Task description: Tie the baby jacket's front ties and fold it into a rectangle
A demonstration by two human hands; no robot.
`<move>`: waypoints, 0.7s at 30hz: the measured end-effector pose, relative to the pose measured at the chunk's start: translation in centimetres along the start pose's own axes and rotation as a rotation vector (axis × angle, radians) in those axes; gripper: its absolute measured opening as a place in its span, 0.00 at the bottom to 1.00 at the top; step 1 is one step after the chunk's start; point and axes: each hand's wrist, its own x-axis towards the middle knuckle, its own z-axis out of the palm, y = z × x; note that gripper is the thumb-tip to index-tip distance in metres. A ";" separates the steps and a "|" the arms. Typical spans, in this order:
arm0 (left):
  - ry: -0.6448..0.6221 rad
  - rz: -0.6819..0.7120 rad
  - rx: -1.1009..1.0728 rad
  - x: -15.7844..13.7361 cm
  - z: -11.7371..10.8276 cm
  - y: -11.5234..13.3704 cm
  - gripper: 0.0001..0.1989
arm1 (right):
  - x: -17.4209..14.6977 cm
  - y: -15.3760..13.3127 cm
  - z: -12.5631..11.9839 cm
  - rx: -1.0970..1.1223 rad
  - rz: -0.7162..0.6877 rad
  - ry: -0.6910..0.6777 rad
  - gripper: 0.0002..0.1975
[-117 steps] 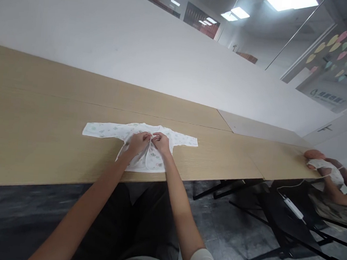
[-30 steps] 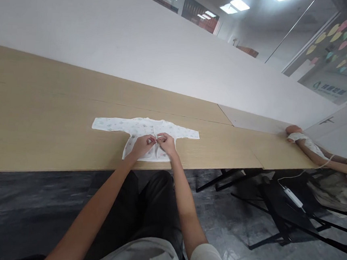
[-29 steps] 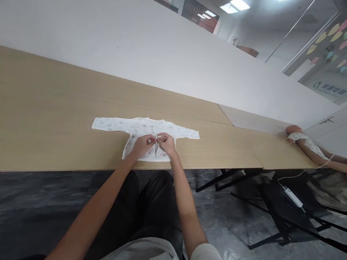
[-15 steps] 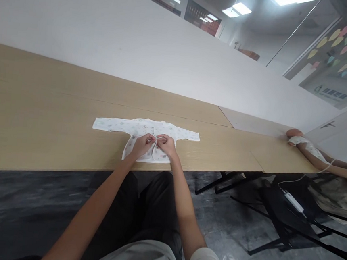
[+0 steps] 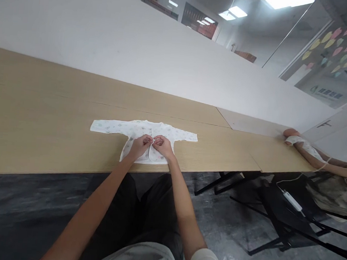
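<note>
A small white baby shirt with a faint print lies flat on the table, sleeves spread to both sides, its hem near the front edge. My left hand pinches the shirt's front opening from the left. Facing it, my right hand pinches the other side of the same opening, fingertips almost meeting the left ones. Below the hands the front edges part slightly in a curve. Whatever fastener sits between the fingertips is hidden.
The long wooden table runs along a white wall. At the far right another person's arms reach to a doll in white clothing. A black folding chair holds a white power strip.
The view has shifted slightly. Both hands stay at the shirt's front opening, with the fingertips still pinched close together; the shirt keeps its place on the table.
</note>
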 end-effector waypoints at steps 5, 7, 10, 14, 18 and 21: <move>0.045 -0.023 -0.044 0.0 0.1 -0.1 0.14 | 0.0 -0.3 0.1 0.001 0.014 0.026 0.13; 0.044 -0.028 -0.046 0.0 0.2 -0.1 0.13 | -0.1 -0.4 0.2 -0.016 0.019 0.031 0.13; 0.033 -0.023 -0.012 0.1 0.1 0.0 0.12 | -0.2 -0.5 0.2 -0.030 0.024 0.022 0.13; 0.010 -0.012 0.034 0.0 0.0 0.0 0.11 | -0.2 -0.5 0.2 -0.034 0.056 0.016 0.14; -0.009 0.003 0.069 0.0 0.1 0.0 0.10 | 0.0 -0.5 0.2 -0.035 0.094 0.035 0.13; -0.010 0.008 0.110 -0.1 0.1 0.0 0.09 | 0.0 -0.7 0.2 -0.033 0.103 0.057 0.12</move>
